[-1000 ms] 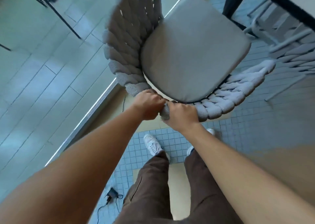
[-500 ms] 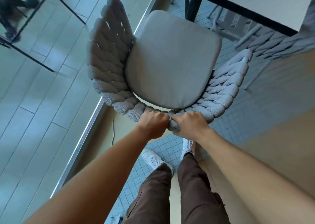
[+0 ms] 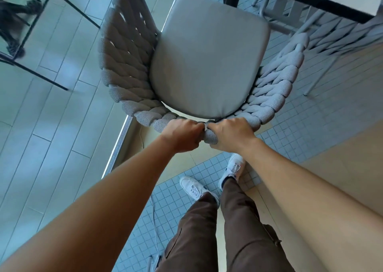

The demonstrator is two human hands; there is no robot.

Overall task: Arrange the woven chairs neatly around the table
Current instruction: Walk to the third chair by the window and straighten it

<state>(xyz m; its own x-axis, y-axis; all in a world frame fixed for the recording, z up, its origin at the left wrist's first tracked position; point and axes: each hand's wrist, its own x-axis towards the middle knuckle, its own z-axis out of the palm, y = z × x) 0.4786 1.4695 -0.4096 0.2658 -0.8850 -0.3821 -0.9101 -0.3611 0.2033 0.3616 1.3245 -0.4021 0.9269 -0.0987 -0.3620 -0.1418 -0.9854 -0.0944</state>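
Note:
A grey woven chair with a smooth grey seat cushion stands directly below me, its front facing the table at the top right. My left hand and my right hand sit side by side, both closed around the top of the chair's woven backrest at its middle. A second woven chair stands to the right, partly under the table's dark edge.
A glass wall and its metal floor track run along the left, close to the chair. A thin cable lies on the tiled floor by my white shoes. Dark metal frame legs show beyond the glass.
The chair has moved forward toward the table and swung to face it more squarely. Both hands have kept the same grip on the backrest, and I have stepped forward.

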